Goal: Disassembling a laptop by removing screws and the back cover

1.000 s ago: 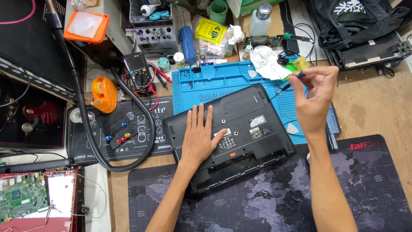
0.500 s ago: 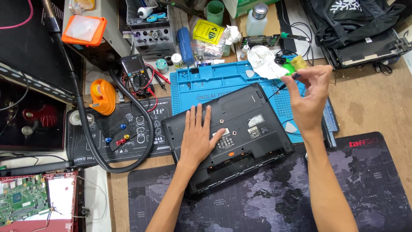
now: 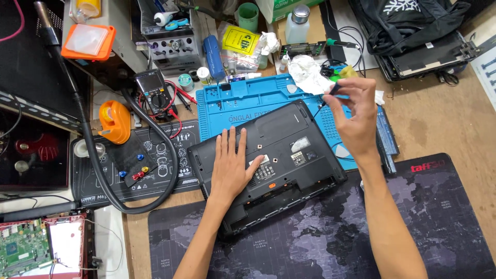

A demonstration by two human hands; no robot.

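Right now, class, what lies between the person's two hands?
In the head view, the upturned black laptop base spans the stretch: the left hand lies flat on it, and the right hand holds a small screwdriver above its far corner.

Left hand flat on upturned laptop; right hand pinching screwdriver.

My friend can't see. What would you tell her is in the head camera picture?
A person's left hand lies flat on an upside-down black laptop, while the right hand holds a small screwdriver above its far corner. The laptop rests partly on a blue work mat, on a cluttered bench with a multimeter.
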